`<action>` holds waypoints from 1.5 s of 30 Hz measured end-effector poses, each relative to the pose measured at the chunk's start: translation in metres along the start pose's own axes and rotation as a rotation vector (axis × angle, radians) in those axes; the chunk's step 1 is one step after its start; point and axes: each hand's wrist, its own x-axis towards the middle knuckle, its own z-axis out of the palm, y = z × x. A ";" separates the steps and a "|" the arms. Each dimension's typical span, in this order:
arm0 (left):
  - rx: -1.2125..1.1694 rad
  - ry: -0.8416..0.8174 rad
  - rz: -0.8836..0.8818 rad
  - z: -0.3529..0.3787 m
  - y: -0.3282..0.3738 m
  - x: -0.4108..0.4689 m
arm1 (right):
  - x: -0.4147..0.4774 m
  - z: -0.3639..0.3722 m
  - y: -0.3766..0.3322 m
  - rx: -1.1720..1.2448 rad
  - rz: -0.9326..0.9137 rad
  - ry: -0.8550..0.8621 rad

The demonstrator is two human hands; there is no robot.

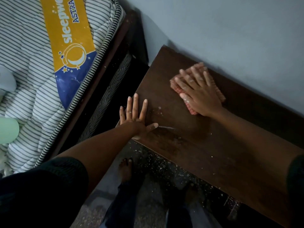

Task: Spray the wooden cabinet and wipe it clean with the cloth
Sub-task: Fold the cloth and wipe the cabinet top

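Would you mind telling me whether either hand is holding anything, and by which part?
Nothing is gripped. The right hand presses flat on the pink textured cloth; the left hand lies flat on the dark wooden cabinet top.

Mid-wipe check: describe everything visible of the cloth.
The cloth is a pinkish-red, nubby-looking pad, seemingly folded, lying flat on top of the dark wooden cabinet, close to the wall. The right hand presses on it with straight, spread fingers, hiding its middle; only its edges show, slightly blurred.
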 end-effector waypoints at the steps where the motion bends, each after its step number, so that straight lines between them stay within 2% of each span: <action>1: 0.004 -0.004 0.003 0.000 0.000 0.000 | -0.018 0.002 0.009 0.006 0.063 0.002; 6: 0.021 0.004 0.002 -0.001 0.002 -0.003 | -0.110 0.010 0.026 0.064 0.410 -0.019; 10: 0.034 0.007 0.007 0.000 0.001 -0.002 | -0.166 0.014 0.005 0.104 0.725 -0.109; 15: 0.023 0.038 0.027 0.002 -0.001 -0.003 | -0.171 0.013 -0.043 0.195 1.049 -0.116; 18: 0.007 0.048 0.034 0.004 -0.004 -0.002 | -0.146 0.013 -0.070 0.198 1.120 -0.106; 28: -0.062 -0.031 0.143 -0.001 -0.014 0.000 | -0.011 0.002 -0.113 0.161 0.844 0.014; 34: -0.052 -0.006 0.166 0.002 -0.016 -0.001 | 0.043 -0.010 -0.124 0.164 0.529 -0.026; 40: -0.014 0.025 0.142 0.003 -0.012 -0.005 | 0.018 -0.007 -0.107 0.059 0.117 -0.025; 42: -0.011 0.031 0.138 0.003 -0.010 -0.006 | -0.005 -0.004 -0.091 0.036 0.076 -0.030; 45: 0.012 0.036 0.120 0.003 -0.011 -0.007 | -0.043 0.003 -0.072 0.031 0.128 -0.029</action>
